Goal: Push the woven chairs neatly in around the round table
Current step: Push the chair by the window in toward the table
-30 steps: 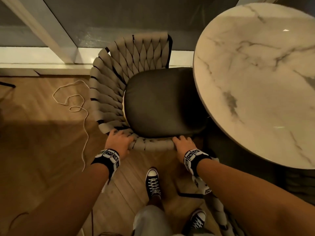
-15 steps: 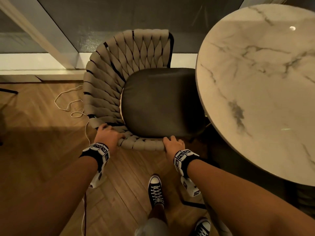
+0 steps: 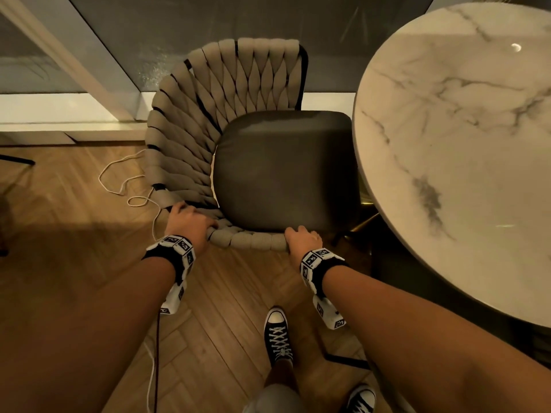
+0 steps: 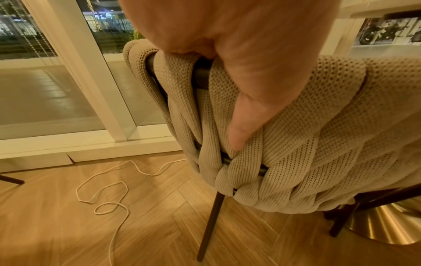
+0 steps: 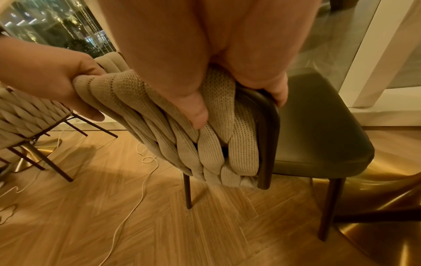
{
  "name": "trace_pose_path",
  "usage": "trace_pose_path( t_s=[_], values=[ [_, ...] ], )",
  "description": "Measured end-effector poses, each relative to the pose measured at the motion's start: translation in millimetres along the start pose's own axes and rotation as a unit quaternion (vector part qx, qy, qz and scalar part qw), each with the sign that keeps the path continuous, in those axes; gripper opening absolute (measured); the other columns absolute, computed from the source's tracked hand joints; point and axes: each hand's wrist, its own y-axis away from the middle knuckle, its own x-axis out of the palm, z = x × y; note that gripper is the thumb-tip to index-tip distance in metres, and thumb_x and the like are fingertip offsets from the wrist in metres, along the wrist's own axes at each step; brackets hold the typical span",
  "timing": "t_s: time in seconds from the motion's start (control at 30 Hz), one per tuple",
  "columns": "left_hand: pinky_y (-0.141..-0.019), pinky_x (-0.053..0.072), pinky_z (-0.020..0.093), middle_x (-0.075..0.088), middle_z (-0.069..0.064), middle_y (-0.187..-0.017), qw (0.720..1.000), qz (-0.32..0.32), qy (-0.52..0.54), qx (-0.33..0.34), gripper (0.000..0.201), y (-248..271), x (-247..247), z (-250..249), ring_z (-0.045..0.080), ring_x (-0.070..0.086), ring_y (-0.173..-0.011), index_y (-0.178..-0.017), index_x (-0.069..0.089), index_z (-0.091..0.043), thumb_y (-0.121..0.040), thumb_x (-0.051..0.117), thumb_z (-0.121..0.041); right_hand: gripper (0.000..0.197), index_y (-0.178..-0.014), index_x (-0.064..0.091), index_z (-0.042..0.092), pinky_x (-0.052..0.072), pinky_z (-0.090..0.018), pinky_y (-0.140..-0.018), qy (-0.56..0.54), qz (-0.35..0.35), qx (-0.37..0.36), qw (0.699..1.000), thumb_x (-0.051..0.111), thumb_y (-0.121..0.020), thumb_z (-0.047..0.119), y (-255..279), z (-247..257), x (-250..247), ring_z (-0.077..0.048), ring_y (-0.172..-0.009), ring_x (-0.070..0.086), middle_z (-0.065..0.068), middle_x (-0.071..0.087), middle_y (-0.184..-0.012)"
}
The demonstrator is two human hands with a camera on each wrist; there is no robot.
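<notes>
Chair: woven beige back, dark seat, stood on the wood floor with its seat edge just beside the round marble counter. Left hand curled over the woven rim near its corner; right hand curled over the rim's end by the counter. White cord lay looped on the floor beside the chair.
</notes>
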Motion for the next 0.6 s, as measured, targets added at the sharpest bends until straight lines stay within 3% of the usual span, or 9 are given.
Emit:
trace_pose_path(
  t_s=[0.2,0.33,0.6],
  values=[
    [-0.120,0.013,0.045,0.066,-0.005,-0.130,0.999,-0.003,0.037,-0.004,0.034,4.6,1.1,0.6,0.021,0.047,-0.132,-0.119,0.066,-0.043,-0.087,0.058,-0.039,0.020,-0.107,0.066,0.010,0.053,-0.038,-0.083,-0.025,-0.016,-0.009,1.000,0.057,-0.089,0.008,-1.3,-8.9,-10.7,-0.033,-0.104,0.065,-0.013,0.068,-0.110],
    [-0.119,0.016,0.046,0.067,-0.006,-0.126,0.999,-0.010,0.042,-0.001,0.038,5.4,4.0,4.1,0.020,0.048,-0.131,-0.119,0.065,-0.042,-0.081,0.062,-0.039,0.013,-0.097,0.062,0.012,0.053,-0.038,-0.078,-0.046,-0.045,-0.012,0.998,0.056,-0.087,0.006,-1.4,-16.9,-2.0,-0.032,-0.096,0.066,-0.013,0.068,-0.101],
    [-0.116,0.020,0.044,0.067,-0.004,-0.123,0.999,-0.010,0.053,-0.005,0.044,20.5,12.1,5.7,0.020,0.048,-0.129,-0.119,0.065,-0.041,-0.075,0.064,-0.046,0.014,-0.096,0.062,0.011,0.051,-0.036,-0.071,-0.055,-0.053,0.003,0.997,0.053,-0.089,0.003,1.2,-9.8,19.1,-0.034,-0.094,0.066,-0.015,0.069,-0.102]
  ],
)
